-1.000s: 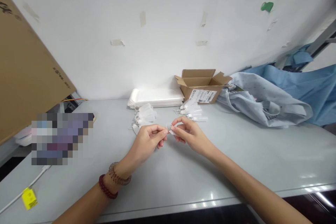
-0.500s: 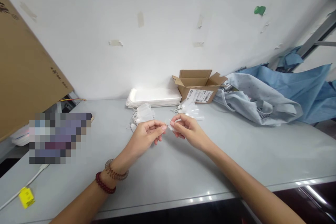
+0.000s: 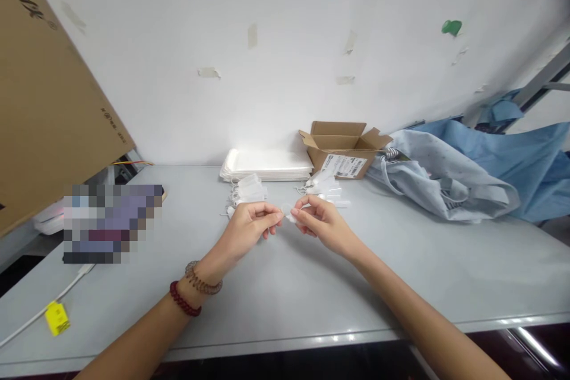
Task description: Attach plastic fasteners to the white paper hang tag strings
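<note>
My left hand (image 3: pixel 256 222) and my right hand (image 3: pixel 319 219) are close together above the grey table. Both pinch a small whitish piece with a thin loop (image 3: pixel 287 211) between thumb and forefinger. Just behind my left hand lies a row of translucent white pieces with strings (image 3: pixel 250 189). A similar group of clear pieces (image 3: pixel 328 187) lies behind my right hand, in front of the carton. The exact shape of the held piece is too small to make out.
Behind the hands are a stack of white flat sheets or envelopes (image 3: pixel 269 163) and an open cardboard box (image 3: pixel 341 151). Light blue cloth (image 3: pixel 449 178) lies at right. A blurred-out device (image 3: pixel 116 222), a white cable (image 3: pixel 73 285) and a large brown carton (image 3: pixel 53 107) are at left.
The view has shifted slightly, so the background sits a little further right. Both hands keep their pinch, and the thin loop between them shows more clearly.
</note>
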### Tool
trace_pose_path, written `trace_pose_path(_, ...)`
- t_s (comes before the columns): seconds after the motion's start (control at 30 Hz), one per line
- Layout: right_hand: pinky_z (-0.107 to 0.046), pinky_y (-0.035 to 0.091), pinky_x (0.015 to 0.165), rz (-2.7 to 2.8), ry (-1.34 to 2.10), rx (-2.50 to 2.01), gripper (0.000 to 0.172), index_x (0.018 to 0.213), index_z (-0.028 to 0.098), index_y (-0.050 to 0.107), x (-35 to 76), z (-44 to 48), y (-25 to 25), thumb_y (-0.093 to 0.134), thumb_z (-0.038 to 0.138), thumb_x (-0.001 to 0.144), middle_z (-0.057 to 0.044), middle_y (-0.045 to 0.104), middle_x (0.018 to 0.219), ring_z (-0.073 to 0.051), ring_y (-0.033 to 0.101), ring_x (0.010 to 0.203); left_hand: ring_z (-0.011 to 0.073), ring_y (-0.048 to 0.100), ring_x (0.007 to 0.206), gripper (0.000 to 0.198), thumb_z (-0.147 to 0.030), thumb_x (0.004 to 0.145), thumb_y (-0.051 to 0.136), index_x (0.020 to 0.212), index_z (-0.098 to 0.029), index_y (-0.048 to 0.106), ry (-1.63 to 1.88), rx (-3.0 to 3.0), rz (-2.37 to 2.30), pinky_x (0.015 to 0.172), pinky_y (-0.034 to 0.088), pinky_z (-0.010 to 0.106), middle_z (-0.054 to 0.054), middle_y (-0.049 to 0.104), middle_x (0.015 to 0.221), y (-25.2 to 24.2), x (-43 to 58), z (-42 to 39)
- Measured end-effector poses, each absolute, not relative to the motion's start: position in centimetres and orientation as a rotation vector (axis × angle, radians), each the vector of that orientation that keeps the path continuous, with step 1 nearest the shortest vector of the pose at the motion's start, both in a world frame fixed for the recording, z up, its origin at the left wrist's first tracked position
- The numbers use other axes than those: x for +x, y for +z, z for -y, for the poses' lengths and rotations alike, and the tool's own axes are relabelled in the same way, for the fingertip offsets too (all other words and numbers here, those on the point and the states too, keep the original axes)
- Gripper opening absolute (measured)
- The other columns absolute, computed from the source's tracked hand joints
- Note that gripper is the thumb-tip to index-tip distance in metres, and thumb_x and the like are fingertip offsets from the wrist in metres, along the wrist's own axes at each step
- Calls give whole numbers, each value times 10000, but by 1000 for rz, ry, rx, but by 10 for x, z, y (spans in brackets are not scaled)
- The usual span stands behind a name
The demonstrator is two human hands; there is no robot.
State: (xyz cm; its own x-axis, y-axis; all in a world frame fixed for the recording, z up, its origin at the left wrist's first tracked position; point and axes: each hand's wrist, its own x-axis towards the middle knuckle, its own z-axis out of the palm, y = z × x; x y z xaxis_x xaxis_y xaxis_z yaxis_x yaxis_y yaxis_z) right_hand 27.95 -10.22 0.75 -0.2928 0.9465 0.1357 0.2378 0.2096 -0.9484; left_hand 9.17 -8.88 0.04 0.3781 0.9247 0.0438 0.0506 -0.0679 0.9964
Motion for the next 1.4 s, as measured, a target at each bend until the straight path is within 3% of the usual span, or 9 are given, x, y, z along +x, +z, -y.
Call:
trace_pose_path(0.23, -227, 303, 484, 1626, 1130, -1150, 320, 825, 191, 482, 286, 101, 9, 547, 504, 838, 41, 497, 569, -93, 429, 510, 115, 524, 607, 220, -361, 806, 576, 798, -151, 643, 1000, 1343, -930, 542, 411, 246, 28, 612, 765, 1, 89, 88)
trace_pose_path(0.5, -227, 311, 492, 1803, 1133, -1162, 291, 864, 181, 516, 286, 101, 10, 501, 471, 880, 12, 552, 614, -98, 435, 529, 112, 498, 547, 292, -429, 803, 579, 726, -151, 624, 863, 1599, -936, 515, 394, 236, 14, 581, 635, -3, 91, 85)
trace_pose_path(0.67, -259, 383, 584, 1830, 759, -1279, 267, 924, 186, 533, 302, 89, 3, 471, 444, 897, -13, 591, 700, -134, 491, 624, 99, 457, 524, 245, -383, 742, 648, 669, -148, 641, 960, 1544, -1133, 494, 360, 218, 5, 556, 602, 17, 52, 67)
trace_pose_path(0.93, -304, 418, 672, 1992, 117, -1359, 64, 870, 191, 532, 328, 65, -17, 471, 208, 863, -62, 617, 848, -188, 554, 762, 105, 407, 500, 308, -444, 734, 649, 600, -168, 629, 575, 1644, -1209, 508, 316, 228, -19, 485, 518, 13, 4, 46)
trace_pose_path(1.2, -380, 432, 774, 2106, -305, -1397, 210, 939, 155, 582, 348, 33, -19, 412, 87, 837, -131, 616, 953, -267, 525, 900, 112, 441, 534, 310, -455, 684, 677, 629, -151, 656, 512, 1599, -1301, 480, 306, 221, -2, 536, 564, 10, 3, 43)
trace_pose_path(1.4, -365, 416, 785, 2193, -387, -1503, 343, 1049, 125, 613, 354, 11, -4, 364, 29, 833, -138, 620, 1047, -272, 517, 969, 118, 473, 537, 355, -492, 678, 669, 641, -139, 657, 490, 1617, -1370, 475, 320, 224, 24, 594, 622, 8, 3, 43)
